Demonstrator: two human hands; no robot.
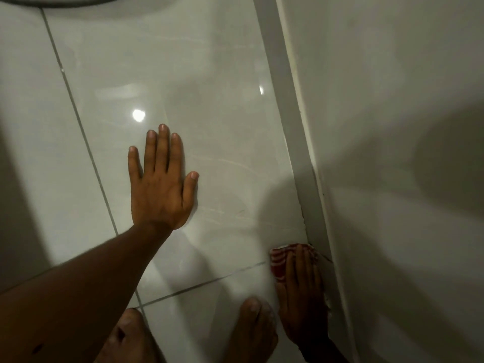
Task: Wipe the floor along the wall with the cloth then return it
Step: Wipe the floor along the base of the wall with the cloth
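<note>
The person is crouching low and wiping. The right hand (301,292) is pressing flat on the red striped cloth (279,260), holding it down on the floor (222,127) right beside the skirting (293,113) at the foot of the wall (379,100). The left hand (159,184) is spread wide on the tiles, holding nothing, just propping. Bare feet (251,331) are showing below. I think the wiping is under way, with a long strip ahead along the wall looking not yet done, and the cloth is not put back yet.

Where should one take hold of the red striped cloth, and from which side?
Probably the exposed striped edge of the cloth, pinched from above on the side away from the wall. The right hand covers the rest, and the baseboard blocks the wall side.
</note>
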